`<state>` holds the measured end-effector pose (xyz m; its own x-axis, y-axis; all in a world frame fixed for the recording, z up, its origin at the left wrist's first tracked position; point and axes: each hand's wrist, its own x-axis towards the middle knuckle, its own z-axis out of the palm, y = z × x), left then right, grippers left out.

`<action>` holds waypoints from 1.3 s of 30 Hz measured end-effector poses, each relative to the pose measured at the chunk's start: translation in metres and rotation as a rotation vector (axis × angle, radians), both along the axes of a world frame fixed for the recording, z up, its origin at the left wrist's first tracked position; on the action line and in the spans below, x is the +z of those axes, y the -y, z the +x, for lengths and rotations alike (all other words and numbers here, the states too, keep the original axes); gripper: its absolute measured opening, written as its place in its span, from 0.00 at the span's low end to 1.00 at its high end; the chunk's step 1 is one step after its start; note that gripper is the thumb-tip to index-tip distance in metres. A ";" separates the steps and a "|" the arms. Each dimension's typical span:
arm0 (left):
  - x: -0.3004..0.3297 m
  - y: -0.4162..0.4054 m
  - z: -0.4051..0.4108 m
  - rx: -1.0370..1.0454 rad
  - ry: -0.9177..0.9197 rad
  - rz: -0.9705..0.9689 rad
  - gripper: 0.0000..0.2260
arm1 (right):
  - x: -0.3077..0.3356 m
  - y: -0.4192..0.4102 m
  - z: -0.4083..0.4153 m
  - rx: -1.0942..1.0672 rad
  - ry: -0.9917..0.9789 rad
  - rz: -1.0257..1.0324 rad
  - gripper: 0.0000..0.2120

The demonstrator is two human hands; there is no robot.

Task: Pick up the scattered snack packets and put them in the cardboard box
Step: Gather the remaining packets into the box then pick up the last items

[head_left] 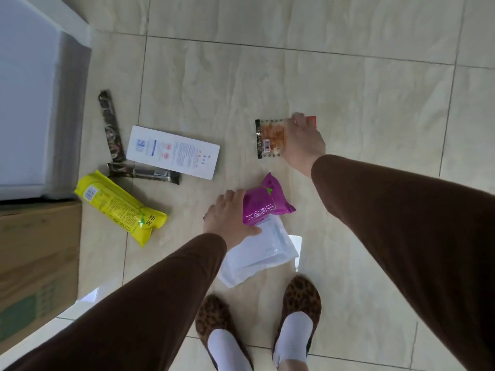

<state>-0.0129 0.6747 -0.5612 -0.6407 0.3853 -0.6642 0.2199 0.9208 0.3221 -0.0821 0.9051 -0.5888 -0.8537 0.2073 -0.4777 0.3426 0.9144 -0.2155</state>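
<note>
Cardboard box (37,263) cropped, hands (230,218) covering packets (270,137)

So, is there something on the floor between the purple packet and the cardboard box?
Yes. The yellow packet lies on the floor between the purple packet, held by the left hand, and the cardboard box.

The purple packet (265,203) carries white Chinese characters reading 山药薄片. Left of it, the yellow packet (120,207) shows 亚 near its lower end and a barcode label. The white flat box (174,152) beyond has a barcode; its small print is unreadable.
</note>
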 end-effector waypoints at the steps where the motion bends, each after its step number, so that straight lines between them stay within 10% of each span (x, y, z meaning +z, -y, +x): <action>1: -0.009 0.001 0.000 -0.016 -0.007 -0.012 0.40 | -0.008 0.000 -0.006 0.032 -0.004 0.029 0.28; 19: -0.029 0.032 -0.004 0.085 -0.042 0.085 0.31 | -0.026 0.001 -0.008 0.100 0.245 0.361 0.27; 31: 0.047 0.114 0.019 0.777 -0.083 0.121 0.26 | 0.044 0.068 0.084 0.231 0.280 -0.136 0.10; 39: 0.024 0.179 0.006 0.960 -0.167 -0.038 0.37 | 0.018 0.146 0.119 0.423 0.342 -0.236 0.17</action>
<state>-0.0072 0.4954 -0.5372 -0.7580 -0.3697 -0.5374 -0.5895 0.7410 0.3216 0.0373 0.7588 -0.5709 -0.6284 -0.2625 -0.7323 0.0450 0.9275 -0.3711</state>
